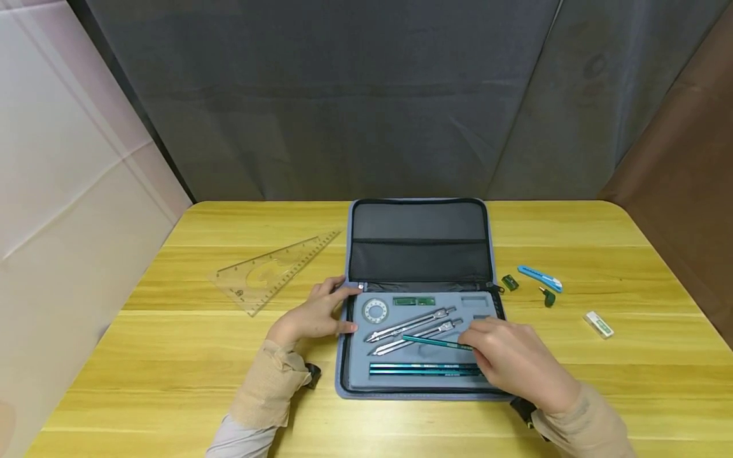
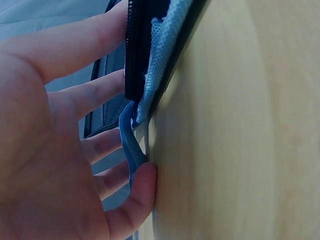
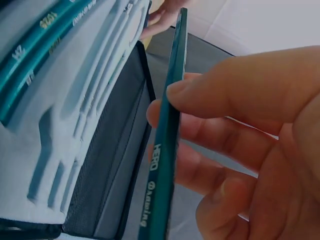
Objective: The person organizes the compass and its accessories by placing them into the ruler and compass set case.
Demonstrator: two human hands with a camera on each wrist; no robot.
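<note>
A zip case (image 1: pixel 420 222) lies unfolded on the table, its grey tray toward me. My right hand (image 1: pixel 518 359) pinches a green pencil (image 3: pixel 162 150) between thumb and fingers, over the tray's right part. Against the case's left edge rests my left hand (image 1: pixel 312 316), fingers extended, near a blue fabric strap (image 2: pixel 131 140). Below the held pencil, more green pencils (image 1: pixel 424 369) lie in the front slot, partly covered by my right hand. Two metal compasses (image 1: pixel 409 325) lie slanted in the tray. Behind them are a round ring-marked disc (image 1: pixel 375 311) and small green boxes (image 1: pixel 413 301).
A clear set square (image 1: pixel 275 270) lies left of the case. To the right are a blue utility knife (image 1: pixel 540 278), a small green sharpener (image 1: pixel 509 282), a small dark green piece with a metal tip (image 1: pixel 548 297) and a white eraser (image 1: pixel 599 324). A dark curtain (image 1: pixel 321 102) hangs behind the table.
</note>
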